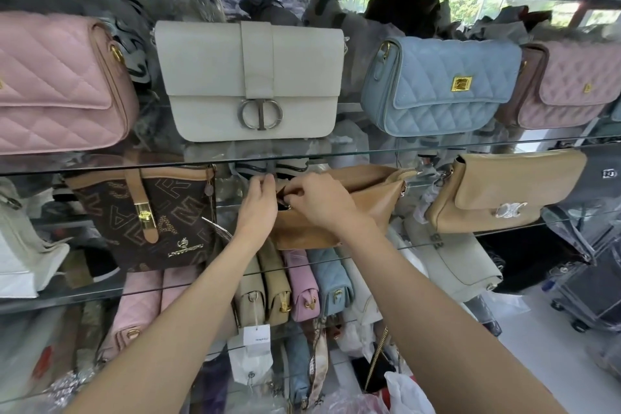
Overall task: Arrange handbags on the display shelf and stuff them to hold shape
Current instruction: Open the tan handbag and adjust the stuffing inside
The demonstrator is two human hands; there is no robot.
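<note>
Top shelf (302,153) is arranged; your left hand (257,208) and right hand (319,200) pinch the tan bag (366,198) mouth, stuffing unfinished.

A wheeled cart (586,292) (partly wrapped in plastic) stands on the pale floor (537,339); trees (467,3) show through a window.

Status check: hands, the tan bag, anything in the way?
Left hand and right hand both pinching the tan bag at its top opening. Bag on middle glass shelf, between brown monogram bag and beige flap bag. Nothing blocking.
</note>
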